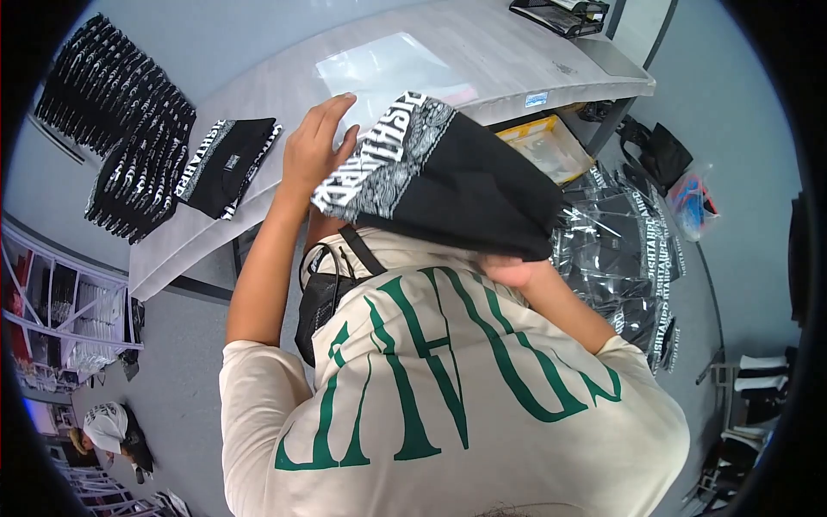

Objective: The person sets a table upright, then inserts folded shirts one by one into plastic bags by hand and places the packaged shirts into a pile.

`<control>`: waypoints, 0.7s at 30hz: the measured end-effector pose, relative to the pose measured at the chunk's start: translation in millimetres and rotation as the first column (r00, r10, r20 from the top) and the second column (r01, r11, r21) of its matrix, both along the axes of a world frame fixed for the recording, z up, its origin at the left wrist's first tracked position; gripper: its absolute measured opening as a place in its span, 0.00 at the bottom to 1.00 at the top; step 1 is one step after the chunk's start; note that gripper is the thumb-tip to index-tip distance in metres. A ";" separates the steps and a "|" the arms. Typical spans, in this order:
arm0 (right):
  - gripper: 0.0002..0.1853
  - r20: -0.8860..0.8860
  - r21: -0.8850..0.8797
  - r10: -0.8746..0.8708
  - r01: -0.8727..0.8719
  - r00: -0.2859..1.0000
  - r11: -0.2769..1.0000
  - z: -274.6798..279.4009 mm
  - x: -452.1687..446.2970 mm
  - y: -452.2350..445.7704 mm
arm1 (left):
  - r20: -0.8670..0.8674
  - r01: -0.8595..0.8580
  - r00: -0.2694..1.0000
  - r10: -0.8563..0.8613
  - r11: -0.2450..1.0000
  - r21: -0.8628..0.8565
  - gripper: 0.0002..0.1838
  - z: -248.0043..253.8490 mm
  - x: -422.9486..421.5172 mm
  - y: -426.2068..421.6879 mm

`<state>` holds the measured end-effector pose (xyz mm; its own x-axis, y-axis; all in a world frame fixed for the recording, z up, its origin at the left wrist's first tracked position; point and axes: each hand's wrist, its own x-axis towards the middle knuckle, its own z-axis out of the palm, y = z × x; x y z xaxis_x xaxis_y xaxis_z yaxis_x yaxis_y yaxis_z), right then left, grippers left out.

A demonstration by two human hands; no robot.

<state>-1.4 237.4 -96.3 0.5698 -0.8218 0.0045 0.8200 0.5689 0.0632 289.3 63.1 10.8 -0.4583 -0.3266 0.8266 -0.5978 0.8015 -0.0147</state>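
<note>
A folded black shirt (482, 177) with a white lettered and paisley-patterned band is held up in front of my body. My right hand (510, 269) grips its lower edge, the fingers partly hidden beneath the cloth. Beside its lettered end is my left hand (317, 142), open with the fingers stretched out and the thumb near the band; whether it touches the cloth I cannot tell. Clear plastic bags (379, 62) lie flat on the table just beyond the shirt. Another folded shirt (231, 165) rests on the table to the left.
Stacks of folded black shirts (142, 164) stand on the left of the curved grey table (276, 95). Bagged shirts (612, 250) are heaped at right, below a yellow-rimmed box (547, 151). A black tray (564, 15) sits at the back. Another person (112, 428) is far left.
</note>
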 end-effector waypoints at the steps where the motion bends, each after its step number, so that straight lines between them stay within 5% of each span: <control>1: 0.13 -0.080 0.129 -0.072 0.082 0.994 0.988 9.3 1.8 -1.1 | 0.001 0.014 1.000 -0.014 0.999 -0.046 0.22 4.5 -1.1 4.0; 4: 0.12 0.082 -0.055 -0.090 0.095 0.993 0.994 37.3 15.3 -12.3 | 0.006 0.022 1.000 -0.022 0.995 -0.096 0.22 9.2 -1.5 11.9; 9: 0.11 0.146 -0.039 -0.098 0.105 0.984 0.994 35.6 21.4 -17.0 | -0.039 0.023 0.999 -0.029 0.991 -0.135 0.21 3.8 -0.7 12.1; 21: 0.14 -0.012 0.281 -0.010 0.013 1.000 0.960 35.7 27.4 15.4 | -0.081 -0.033 0.996 0.033 0.999 0.008 0.13 -11.9 -12.7 5.0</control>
<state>26.0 252.8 -60.6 0.5593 -0.7955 -0.2333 0.8277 0.5203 0.2102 276.5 68.1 -1.1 -0.3790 -0.3457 0.8584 -0.6229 0.7813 0.0396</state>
